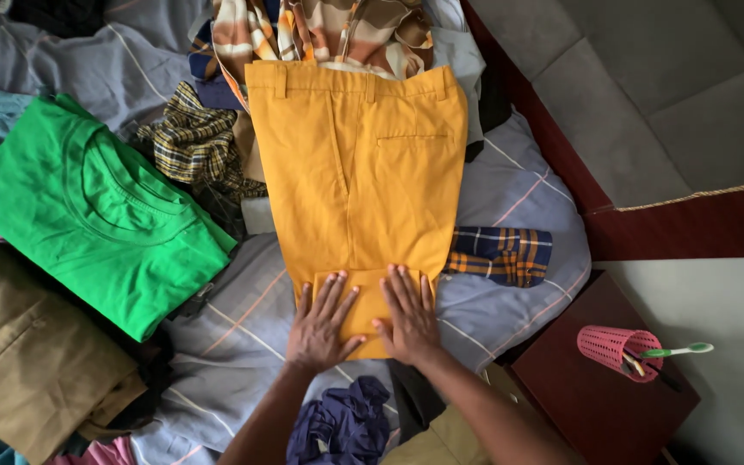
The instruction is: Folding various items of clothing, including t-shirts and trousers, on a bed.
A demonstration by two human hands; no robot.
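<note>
While the left hand (pixel 319 323) and right hand (pixel 408 317) are pressed flat, fingers spread and gripping nothing, the folded hem of the mustard trousers (pixel 359 164) is pinned beneath them on the bed (pixel 510 185). Just short of the wrists, a crumpled navy cloth (pixel 342 424) could be dragged along. Beyond the fingertips, the fold may spring open if released; the layers beneath are probably uneven.

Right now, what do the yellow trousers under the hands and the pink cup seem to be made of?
Trousers: likely woven cotton twill, matte, with crisp stitched seams and belt loops. Cup: probably moulded plastic, judging by its perforated mesh wall and even pink colour.
</note>
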